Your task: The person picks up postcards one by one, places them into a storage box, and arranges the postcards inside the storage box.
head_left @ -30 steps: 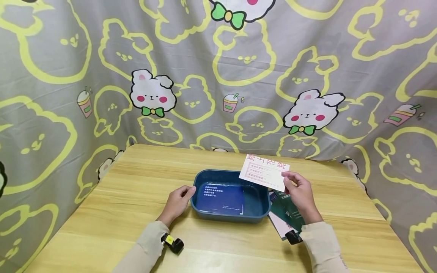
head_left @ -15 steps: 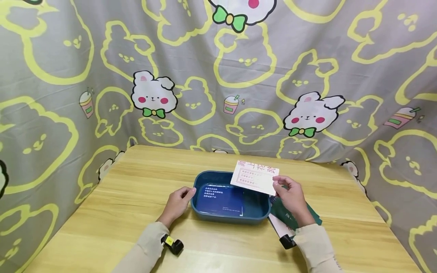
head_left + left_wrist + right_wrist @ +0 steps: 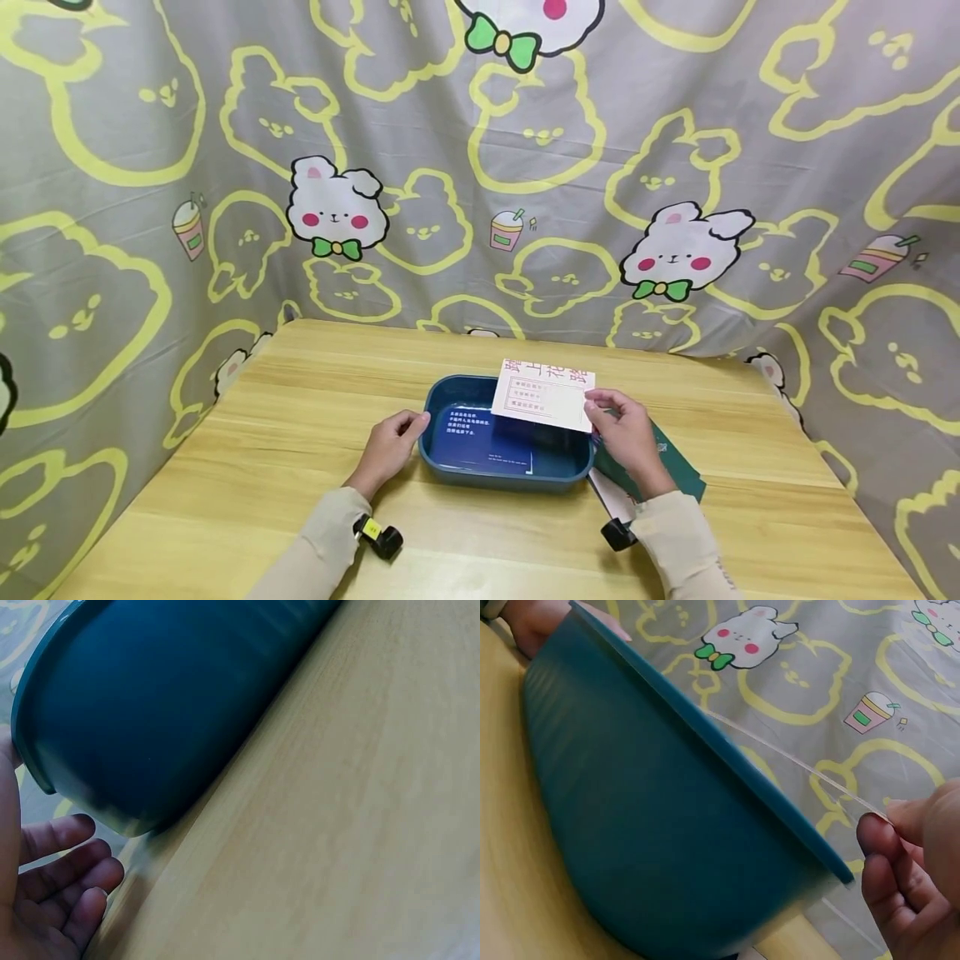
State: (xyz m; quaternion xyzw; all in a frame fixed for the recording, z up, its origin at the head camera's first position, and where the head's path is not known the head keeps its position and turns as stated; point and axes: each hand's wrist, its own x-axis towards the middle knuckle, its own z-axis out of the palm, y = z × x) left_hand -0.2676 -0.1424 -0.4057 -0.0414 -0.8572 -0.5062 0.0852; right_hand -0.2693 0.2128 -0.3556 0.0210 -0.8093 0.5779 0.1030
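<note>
My right hand (image 3: 625,431) pinches a white postcard (image 3: 545,395) with red print by its right edge. The card is tilted over the back right part of a dark blue-green plastic tub (image 3: 504,478); edge-on, it shows as a thin line in the right wrist view. A blue postcard (image 3: 472,437) with white text lies inside the tub. At the tub's left end, my left hand (image 3: 388,446) holds the rim with its thumb, while its other fingers (image 3: 64,834) curl loosely below the rim, beside the tub's wall (image 3: 150,712).
Green cards (image 3: 678,467) and a pinkish-white card (image 3: 613,497) lie overlapping right of the tub, partly under my right hand and wrist. The wooden table (image 3: 322,367) is bordered by a grey curtain (image 3: 450,192) with cartoon prints.
My right hand has moved left and slightly down with the white postcard, bringing it further over the tub. More of the green cards shows. My left hand and the tub have stayed put.
</note>
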